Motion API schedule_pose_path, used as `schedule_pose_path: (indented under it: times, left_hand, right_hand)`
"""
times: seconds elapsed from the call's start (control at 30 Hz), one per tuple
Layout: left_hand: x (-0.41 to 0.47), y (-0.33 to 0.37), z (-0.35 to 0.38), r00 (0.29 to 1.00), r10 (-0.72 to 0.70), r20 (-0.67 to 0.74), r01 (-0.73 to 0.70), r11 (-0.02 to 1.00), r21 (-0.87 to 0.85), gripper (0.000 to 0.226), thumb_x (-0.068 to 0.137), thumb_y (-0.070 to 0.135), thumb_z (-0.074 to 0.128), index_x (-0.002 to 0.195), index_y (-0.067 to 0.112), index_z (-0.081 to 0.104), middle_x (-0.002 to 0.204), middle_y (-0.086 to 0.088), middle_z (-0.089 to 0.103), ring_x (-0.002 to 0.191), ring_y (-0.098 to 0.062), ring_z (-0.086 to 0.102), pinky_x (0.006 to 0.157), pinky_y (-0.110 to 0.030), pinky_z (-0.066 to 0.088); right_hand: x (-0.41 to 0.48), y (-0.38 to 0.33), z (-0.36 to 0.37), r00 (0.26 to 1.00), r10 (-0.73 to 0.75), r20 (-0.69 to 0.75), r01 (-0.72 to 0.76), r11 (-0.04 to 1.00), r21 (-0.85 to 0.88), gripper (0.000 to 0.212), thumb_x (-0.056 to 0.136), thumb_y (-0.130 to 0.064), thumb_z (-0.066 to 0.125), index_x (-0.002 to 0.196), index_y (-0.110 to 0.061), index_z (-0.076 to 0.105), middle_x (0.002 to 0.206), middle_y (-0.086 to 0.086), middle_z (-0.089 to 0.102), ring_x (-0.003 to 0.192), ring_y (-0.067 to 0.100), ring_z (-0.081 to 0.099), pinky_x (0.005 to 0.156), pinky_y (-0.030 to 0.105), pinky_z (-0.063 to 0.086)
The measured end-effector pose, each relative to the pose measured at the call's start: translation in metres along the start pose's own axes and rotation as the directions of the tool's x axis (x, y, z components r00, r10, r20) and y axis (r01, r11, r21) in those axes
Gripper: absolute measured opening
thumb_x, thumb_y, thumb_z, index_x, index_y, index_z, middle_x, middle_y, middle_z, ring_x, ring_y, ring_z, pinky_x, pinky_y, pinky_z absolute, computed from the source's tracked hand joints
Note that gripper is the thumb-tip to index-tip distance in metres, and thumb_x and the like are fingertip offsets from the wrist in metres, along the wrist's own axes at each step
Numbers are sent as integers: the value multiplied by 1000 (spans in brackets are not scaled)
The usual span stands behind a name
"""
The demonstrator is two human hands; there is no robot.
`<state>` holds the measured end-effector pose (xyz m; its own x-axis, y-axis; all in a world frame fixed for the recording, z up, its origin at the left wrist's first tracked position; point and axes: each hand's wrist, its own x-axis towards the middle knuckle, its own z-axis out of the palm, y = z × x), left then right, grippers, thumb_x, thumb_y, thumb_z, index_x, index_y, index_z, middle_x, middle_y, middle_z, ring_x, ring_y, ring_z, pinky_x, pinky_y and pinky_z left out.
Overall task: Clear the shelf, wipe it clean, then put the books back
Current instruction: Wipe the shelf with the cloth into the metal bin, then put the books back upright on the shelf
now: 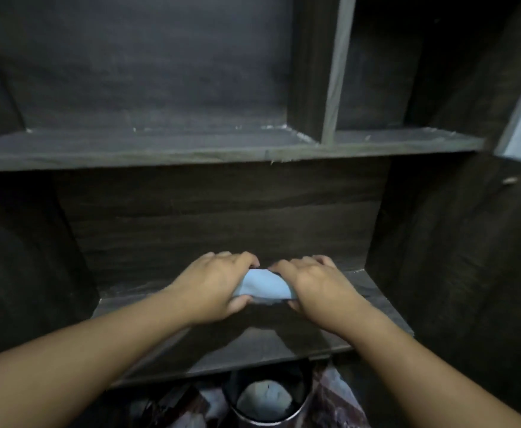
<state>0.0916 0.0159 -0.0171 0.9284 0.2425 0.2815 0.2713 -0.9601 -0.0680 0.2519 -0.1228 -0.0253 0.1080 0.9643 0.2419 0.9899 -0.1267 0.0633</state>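
Observation:
A light blue cloth [264,287] lies bunched on the dark wooden lower shelf [373,319], near its back wall. My left hand [219,285] grips the cloth's left end, thumb underneath and fingers curled over the top. My right hand [318,284] grips its right end the same way. Both ends of the cloth are hidden under my hands. No books are in view on this shelf or on the upper shelf [160,149].
The upper shelf has a vertical divider [318,72] splitting it into two bays. Side panels close in left and right. Below the lower shelf stands a round dark bin [268,396] with pale contents, and patterned fabric [330,396] beside it.

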Motion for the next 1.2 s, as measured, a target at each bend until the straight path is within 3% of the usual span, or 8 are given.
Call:
schedule_pose_path:
  times: [0.27, 0.57, 0.7, 0.83, 0.9, 1.0, 1.13, 1.2]
  left_hand:
    - [40, 63, -108, 956, 166, -241, -131, 979, 156, 44, 75, 46, 60, 112, 27, 48, 89, 10, 57, 77, -9, 54, 71, -25, 43]
    - [127, 105, -181, 827, 264, -497, -87, 932, 352, 44, 74, 41, 69, 109, 16, 58, 87, 0, 65, 78, -21, 57, 62, -34, 44]
    - [170, 114, -187, 876, 197, -441, 54, 868, 494, 40, 61, 29, 82, 91, 14, 61, 71, 0, 62, 68, -22, 56, 56, -32, 35]
    - [191, 120, -178, 949, 96, -300, 89, 832, 548, 27, 90, 18, 57, 116, 13, 56, 112, -6, 58, 104, -25, 52, 74, -33, 33]
    - [195, 121, -171, 978, 8, -211, 106, 845, 525, 33, 95, 17, 47, 127, 12, 52, 121, -6, 55, 111, -25, 49, 80, -33, 36]
    - [193, 123, -167, 984, -54, -168, 123, 893, 433, 43, 95, 16, 46, 137, 9, 43, 126, -8, 53, 112, -24, 50, 87, -34, 42]
    - [176, 127, -163, 965, -59, -255, 124, 961, 248, 60, 93, 12, 51, 148, 8, 28, 141, -8, 41, 126, -24, 41, 101, -35, 42]
    - [163, 134, -159, 921, 12, -388, 73, 976, 204, 53, 89, 17, 56, 140, 9, 44, 133, -8, 49, 120, -26, 46, 95, -37, 45]
  right_hand:
    - [-47, 45, -118, 973, 16, -231, -41, 994, -106, 43, 87, -41, 56, 126, -29, 43, 119, -7, 52, 111, 18, 47, 97, 39, 35]
    - [-41, 114, -210, 743, 23, -668, -249, 937, -246, 40, 55, -14, 85, 92, -10, 71, 93, 11, 61, 80, 31, 54, 62, 37, 44]
    - [-19, 133, -219, 743, 72, -665, -243, 955, -168, 45, 53, -9, 86, 91, -7, 62, 85, 10, 56, 71, 27, 53, 51, 27, 29]
    - [1, 145, -202, 799, 164, -579, -308, 938, -159, 34, 71, -3, 74, 100, -11, 59, 94, 8, 52, 80, 23, 51, 49, 25, 31]
    - [13, 148, -202, 878, 332, -346, -381, 921, -83, 38, 86, -5, 60, 123, -15, 55, 118, 8, 49, 103, 25, 52, 75, 32, 49]
    - [14, 147, -206, 874, 486, -26, -485, 874, 35, 48, 92, -9, 55, 138, -20, 46, 140, 9, 41, 124, 30, 46, 104, 43, 42]
    - [-28, 127, -204, 869, 406, -284, -407, 912, 56, 46, 94, -4, 48, 137, -18, 49, 137, 6, 47, 120, 25, 49, 98, 41, 46]
    - [-52, 115, -205, 842, 419, -341, -434, 900, 33, 49, 93, -6, 52, 140, -19, 46, 137, 5, 47, 121, 23, 49, 98, 36, 47]
